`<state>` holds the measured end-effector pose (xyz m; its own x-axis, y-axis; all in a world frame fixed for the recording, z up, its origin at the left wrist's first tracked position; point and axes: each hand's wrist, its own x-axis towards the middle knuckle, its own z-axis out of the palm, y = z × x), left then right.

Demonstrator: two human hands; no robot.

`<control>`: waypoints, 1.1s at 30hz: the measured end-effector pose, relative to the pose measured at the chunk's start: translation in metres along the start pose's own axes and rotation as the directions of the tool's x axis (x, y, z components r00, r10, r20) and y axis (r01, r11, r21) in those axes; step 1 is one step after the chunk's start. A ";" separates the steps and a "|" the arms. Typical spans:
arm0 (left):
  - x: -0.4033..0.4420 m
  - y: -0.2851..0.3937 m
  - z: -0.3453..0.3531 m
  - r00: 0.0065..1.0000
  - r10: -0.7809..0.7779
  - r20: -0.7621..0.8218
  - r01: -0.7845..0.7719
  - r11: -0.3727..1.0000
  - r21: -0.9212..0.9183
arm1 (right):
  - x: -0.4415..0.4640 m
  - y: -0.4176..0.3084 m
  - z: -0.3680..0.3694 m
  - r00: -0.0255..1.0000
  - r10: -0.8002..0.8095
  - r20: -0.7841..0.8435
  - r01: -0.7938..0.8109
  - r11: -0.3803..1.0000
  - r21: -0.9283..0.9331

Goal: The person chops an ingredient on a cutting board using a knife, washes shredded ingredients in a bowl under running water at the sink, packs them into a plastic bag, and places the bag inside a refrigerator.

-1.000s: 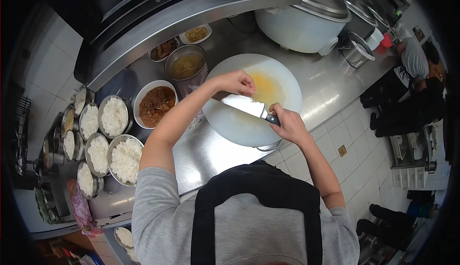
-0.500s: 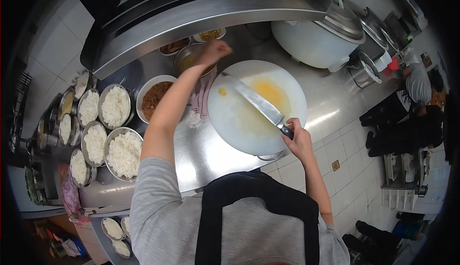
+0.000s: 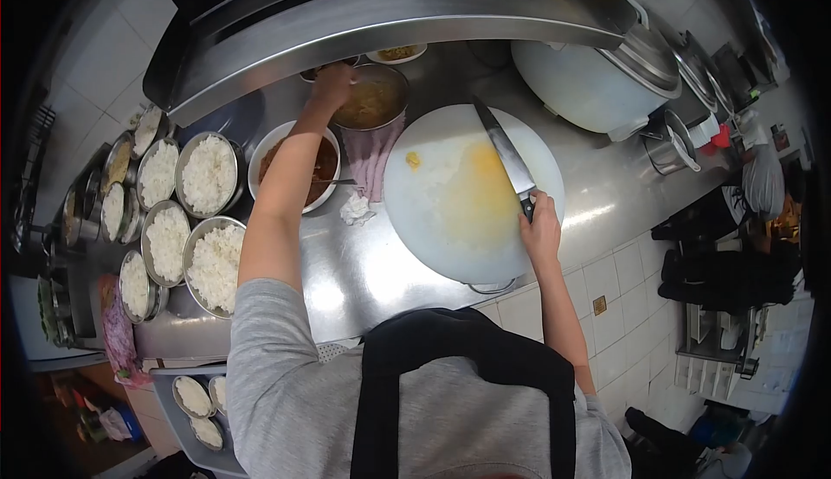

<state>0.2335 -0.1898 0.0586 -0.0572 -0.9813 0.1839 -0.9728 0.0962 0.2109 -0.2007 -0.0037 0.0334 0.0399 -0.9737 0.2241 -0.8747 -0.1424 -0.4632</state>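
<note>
Knife [image 3: 504,148] is over the board [image 3: 433,241], right hand [image 3: 541,231] curled round its handle [image 3: 525,209], maybe to steady it. Left hand [image 3: 334,87] is by the bowl [image 3: 402,96], likely put near for reach; I cannot tell if that grip is open or full.

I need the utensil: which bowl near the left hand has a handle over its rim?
The white bowl of brown food: a handle crosses its rim; none shows at the metal bowl beside it.

White glare on steel counter [image 3: 339,267]
</note>
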 end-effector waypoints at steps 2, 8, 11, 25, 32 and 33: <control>0.001 -0.025 0.010 0.990 -0.073 -0.118 0.085 0.992 0.097 | 0.002 0.003 0.001 0.999 -0.049 -0.012 0.048 0.998 -0.034; -0.016 -0.027 0.010 0.834 -0.396 0.385 0.549 0.675 -0.493 | 0.011 0.005 0.002 0.999 -0.042 0.002 0.042 0.997 -0.064; -0.012 -0.028 0.016 0.881 -0.376 0.286 0.472 0.688 -0.551 | 0.010 0.008 0.004 0.999 -0.045 0.011 0.045 0.996 -0.071; -0.098 0.121 -0.108 0.977 -0.166 0.132 0.211 0.820 -0.533 | 0.017 -0.036 -0.022 0.953 -0.302 -0.015 0.252 0.768 0.589; -0.260 0.187 -0.090 0.947 -0.259 0.188 0.317 0.678 -0.663 | -0.018 -0.058 -0.040 0.564 -0.511 0.648 -0.598 0.289 0.748; -0.286 0.195 -0.090 0.927 -0.312 0.207 0.368 0.654 -0.662 | -0.028 -0.056 -0.036 0.525 -0.521 0.673 -0.592 0.345 0.729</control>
<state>0.0806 0.1243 0.1331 0.2035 -0.9745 -0.0944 -0.5082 -0.1875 0.8405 -0.1699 0.0381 0.0841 0.8015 -0.5568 -0.2182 0.0267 0.3978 -0.9171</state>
